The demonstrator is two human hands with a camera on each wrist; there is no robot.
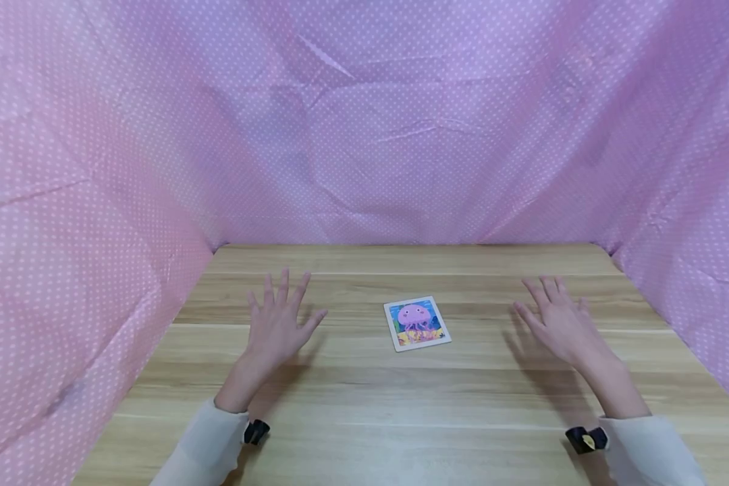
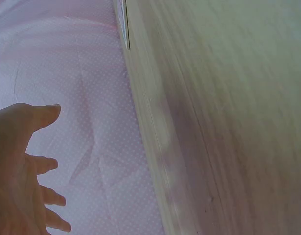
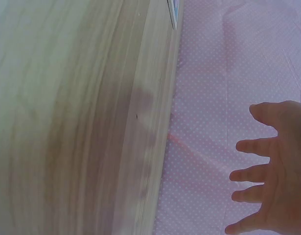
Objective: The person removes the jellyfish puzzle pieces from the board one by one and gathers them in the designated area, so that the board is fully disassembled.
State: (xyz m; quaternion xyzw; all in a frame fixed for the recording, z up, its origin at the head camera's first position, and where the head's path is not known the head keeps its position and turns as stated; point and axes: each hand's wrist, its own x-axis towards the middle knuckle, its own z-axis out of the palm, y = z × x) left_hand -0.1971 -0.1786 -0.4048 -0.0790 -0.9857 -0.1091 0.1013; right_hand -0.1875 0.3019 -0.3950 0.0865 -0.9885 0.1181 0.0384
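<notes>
A square picture puzzle (image 1: 417, 324) with a pink jellyfish on a blue and yellow sea scene lies flat near the middle of the table, turned slightly, inside a pale border. To its left, my left hand (image 1: 276, 327) is held over the wood with fingers spread and nothing in it. My right hand (image 1: 561, 327) hovers on the other side, palm down, its fingers also spread and holding nothing. Both wrist views show a shadow below the hand. Only a thin edge of the puzzle (image 2: 124, 24) enters the left wrist view at the top, and likewise the puzzle (image 3: 173, 13) in the right wrist view.
The wood-grain table (image 1: 364, 418) reaches back to a pink polka-dot cloth (image 1: 364, 148), which hangs behind it and along both sides. Pale sleeves (image 1: 203, 445) cover the forearms, and a small black device (image 1: 586, 440) sits at each wrist.
</notes>
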